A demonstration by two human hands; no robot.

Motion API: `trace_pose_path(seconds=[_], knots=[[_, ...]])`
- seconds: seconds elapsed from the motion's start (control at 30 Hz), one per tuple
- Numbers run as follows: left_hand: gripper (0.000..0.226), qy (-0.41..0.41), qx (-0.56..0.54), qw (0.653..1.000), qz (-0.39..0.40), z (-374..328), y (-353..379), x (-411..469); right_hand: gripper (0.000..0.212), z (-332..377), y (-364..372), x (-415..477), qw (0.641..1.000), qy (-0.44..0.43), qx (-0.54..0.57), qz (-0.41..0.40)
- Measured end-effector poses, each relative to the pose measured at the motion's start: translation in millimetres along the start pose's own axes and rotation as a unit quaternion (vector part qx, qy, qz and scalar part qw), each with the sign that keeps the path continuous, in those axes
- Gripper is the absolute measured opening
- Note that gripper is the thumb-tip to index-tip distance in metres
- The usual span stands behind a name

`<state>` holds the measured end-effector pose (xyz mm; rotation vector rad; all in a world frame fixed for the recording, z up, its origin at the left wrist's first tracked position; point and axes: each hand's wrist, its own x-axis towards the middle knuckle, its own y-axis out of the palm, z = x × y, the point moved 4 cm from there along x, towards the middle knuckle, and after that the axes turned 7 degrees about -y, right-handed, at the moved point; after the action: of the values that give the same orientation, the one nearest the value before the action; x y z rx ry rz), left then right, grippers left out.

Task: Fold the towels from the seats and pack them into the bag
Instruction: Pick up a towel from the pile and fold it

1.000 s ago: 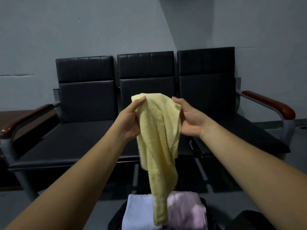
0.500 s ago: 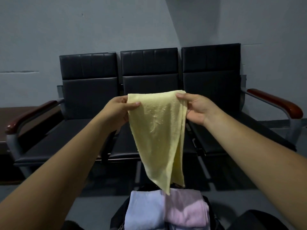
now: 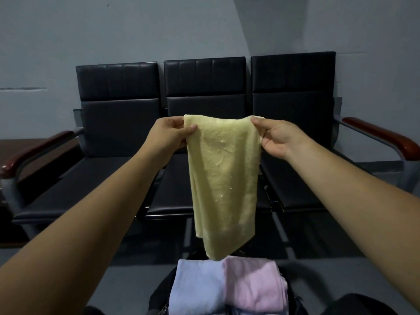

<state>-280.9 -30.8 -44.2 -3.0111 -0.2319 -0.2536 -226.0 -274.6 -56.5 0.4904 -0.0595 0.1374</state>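
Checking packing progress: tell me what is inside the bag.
Inside the black bag, a folded blue towel lies beside a folded pink towel, blue on the left. Whatever lies beneath them is covered; the bag's bottom cannot be seen.

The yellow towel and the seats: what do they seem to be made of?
The yellow towel looks like soft matt terry cloth: it hangs limp and shows small fuzzy nubs. The seats look like black leather or imitation leather, I cannot tell which: smooth, faint sheen, stitched panels.
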Motion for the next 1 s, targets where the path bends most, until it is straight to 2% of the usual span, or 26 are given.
trace_pose_path(seconds=[0.13, 0.37, 0.6, 0.67, 0.83, 0.93, 1.0], knots=[[0.022, 0.014, 0.025, 0.999, -0.039, 10.7, -3.2, 21.6, 0.032, -3.7, -9.8, 31.7, 0.989, -0.039, -0.121, -0.074], [0.034, -0.003, 0.032, 0.992, -0.121, 24.6, -5.1, 93.6, 0.037, -6.2, 8.3, 107.8, 0.964, -0.06, -0.238, -0.102], [0.045, 0.07, 0.025, 0.987, -0.14, -8.1, -15.9, 148.7, 0.03, 24.4, 35.3, 165.8, 0.957, -0.153, -0.23, -0.091], [0.043, 0.08, 0.032, 0.987, -0.137, -7.7, -16.5, 150.9, 0.021, 23.2, 33.7, 166.7, 0.954, -0.172, -0.231, -0.078], [0.022, 0.052, 0.077, 0.987, -0.13, 50.3, -13.2, 134.7, 0.029, -30.8, -2.3, 154.3, 0.946, -0.165, -0.269, -0.071], [0.037, 0.022, 0.123, 0.985, -0.122, 105.7, -15.6, 119.4, 0.006, -83.2, -30.4, 135.2, 0.947, -0.128, -0.29, -0.057], [0.035, -0.006, 0.157, 0.982, -0.107, 140.8, -16.1, 105.3, 0.01, -117.8, -45.9, 117.1, 0.95, -0.083, -0.297, -0.048]])
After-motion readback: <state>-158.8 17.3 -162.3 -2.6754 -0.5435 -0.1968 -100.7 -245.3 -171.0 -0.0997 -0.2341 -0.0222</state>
